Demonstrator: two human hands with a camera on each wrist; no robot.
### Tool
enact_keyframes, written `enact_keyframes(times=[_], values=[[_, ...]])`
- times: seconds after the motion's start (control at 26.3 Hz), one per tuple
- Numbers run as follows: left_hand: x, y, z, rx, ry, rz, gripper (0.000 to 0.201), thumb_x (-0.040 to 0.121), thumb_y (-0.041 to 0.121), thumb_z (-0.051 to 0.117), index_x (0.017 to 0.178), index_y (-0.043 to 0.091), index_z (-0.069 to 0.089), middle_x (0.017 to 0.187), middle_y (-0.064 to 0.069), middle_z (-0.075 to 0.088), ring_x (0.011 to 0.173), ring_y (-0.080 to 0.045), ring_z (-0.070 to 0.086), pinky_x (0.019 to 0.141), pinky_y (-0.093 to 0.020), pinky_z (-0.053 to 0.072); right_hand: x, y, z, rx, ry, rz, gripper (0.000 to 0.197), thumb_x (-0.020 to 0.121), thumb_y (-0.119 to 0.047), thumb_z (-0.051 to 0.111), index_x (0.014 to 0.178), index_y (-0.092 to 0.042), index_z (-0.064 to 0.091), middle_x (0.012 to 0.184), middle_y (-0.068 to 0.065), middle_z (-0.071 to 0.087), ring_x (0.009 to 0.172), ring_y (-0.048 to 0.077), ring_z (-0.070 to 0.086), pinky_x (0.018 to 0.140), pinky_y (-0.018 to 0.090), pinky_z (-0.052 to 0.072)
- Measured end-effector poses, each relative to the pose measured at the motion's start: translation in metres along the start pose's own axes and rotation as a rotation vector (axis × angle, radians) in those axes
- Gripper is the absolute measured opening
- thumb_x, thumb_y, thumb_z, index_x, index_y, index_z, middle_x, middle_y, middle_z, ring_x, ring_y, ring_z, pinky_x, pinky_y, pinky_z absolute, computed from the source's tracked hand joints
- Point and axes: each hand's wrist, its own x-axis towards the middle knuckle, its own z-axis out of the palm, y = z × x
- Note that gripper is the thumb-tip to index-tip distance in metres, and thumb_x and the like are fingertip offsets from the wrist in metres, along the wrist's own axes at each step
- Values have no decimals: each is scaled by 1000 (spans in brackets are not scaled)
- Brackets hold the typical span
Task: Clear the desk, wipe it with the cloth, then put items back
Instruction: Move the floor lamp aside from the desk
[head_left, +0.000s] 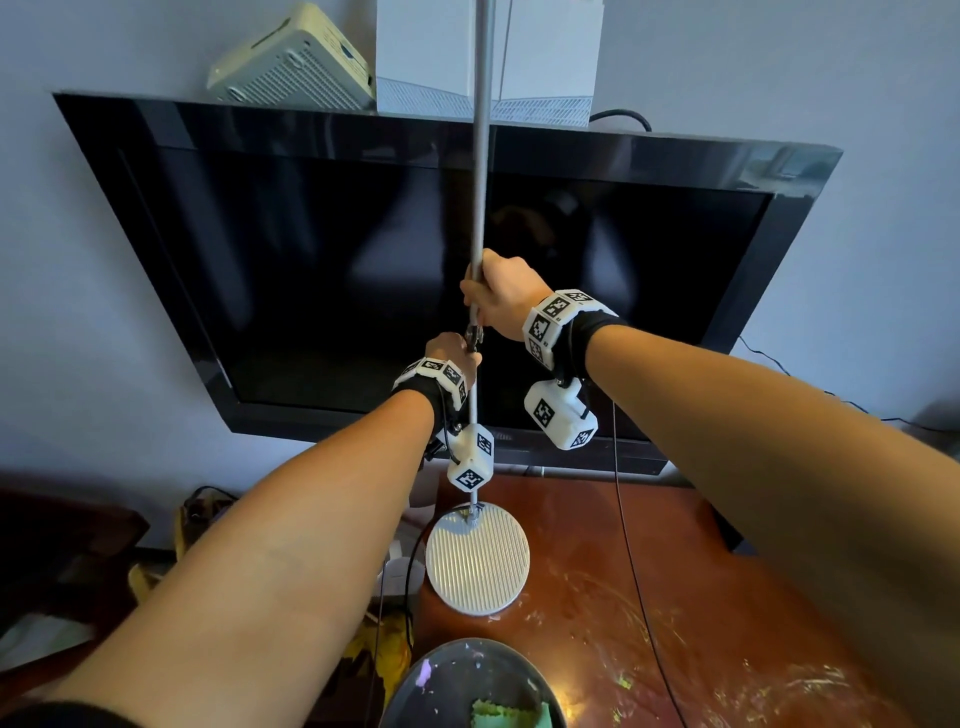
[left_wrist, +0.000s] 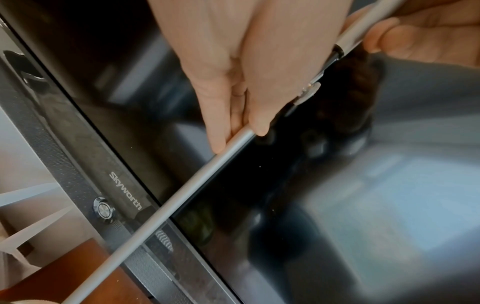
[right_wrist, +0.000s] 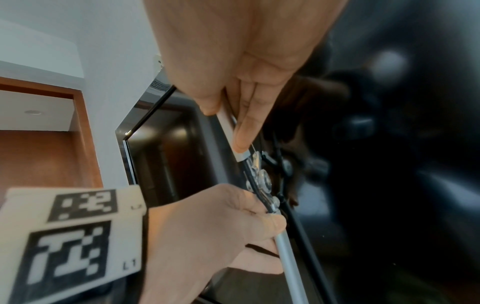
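Head view: lamp (head_left: 479, 208) upright, base (head_left: 477, 558) on surface (head_left: 701, 597) at 6 o'clock.
Left hand (head_left: 451, 353): grip wrapped round pole, below joint.
Right hand (head_left: 501, 293): grip wrapped above.
Cloth (head_left: 511, 714): in bowl (head_left: 415, 691), unused.
Progress: clearing unfinished, likely; smears remain; wiping, returning ahead.

Black wristbands (head_left: 582, 338) carry white marker-printed camera blocks (head_left: 558, 413) (apparently wired).

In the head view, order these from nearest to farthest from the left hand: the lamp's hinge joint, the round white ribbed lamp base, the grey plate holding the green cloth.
1. Hinge joint: beside the left hand, just above its fingers.
2. Round white ribbed lamp base: below, on the brown desk.
3. Grey plate with green cloth: bottom edge.
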Motion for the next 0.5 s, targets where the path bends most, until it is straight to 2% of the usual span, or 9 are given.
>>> enact_keyframes(times=[0.15, 0.27, 0.34, 0.42, 0.5], values=[[0, -1, 2, -7, 4, 4, 13, 92, 20, 60, 86, 9, 63, 98, -14, 72, 85, -29, 69, 82, -40, 59, -2, 2, 1, 11, 22, 2, 25, 97, -33, 53, 104, -9, 53, 96, 10, 69, 79, 29, 69, 78, 46, 58], [-3, 1, 0, 36, -15, 9, 19, 93, 23, 59, 95, 5, 66, 89, -8, 69, 78, -24, 64, 75, -33, 53, -3, 0, 0, -22, 16, -1, 25, 98, -34, 53, 101, -9, 52, 96, 11, 68, 78, 29, 69, 78, 46, 58], [-5, 4, -1, 56, -45, -6, 23, 92, 26, 59, 96, 5, 66, 85, -5, 69, 74, -22, 65, 73, -32, 54, -4, -2, -1, -45, -7, 6, 25, 98, -35, 54, 99, -11, 51, 97, 11, 68, 81, 29, 68, 79, 45, 58], [-6, 5, 0, 85, -72, -14, 24, 91, 30, 59, 96, 8, 67, 92, -7, 71, 76, -25, 66, 76, -34, 56, -7, -4, -2, -61, -43, 21, 24, 98, -36, 54, 95, -13, 49, 97, 11, 66, 83, 29, 68, 81, 44, 57], [-10, 7, -2, 161, -73, -2, 25, 93, 35, 56, 91, 11, 63, 98, -10, 71, 74, -27, 62, 73, -33, 50, -10, -7, -1, -73, -43, 33, 25, 98, -37, 54, 94, -13, 48, 97, 10, 65, 85, 28, 67, 80, 41, 57]])
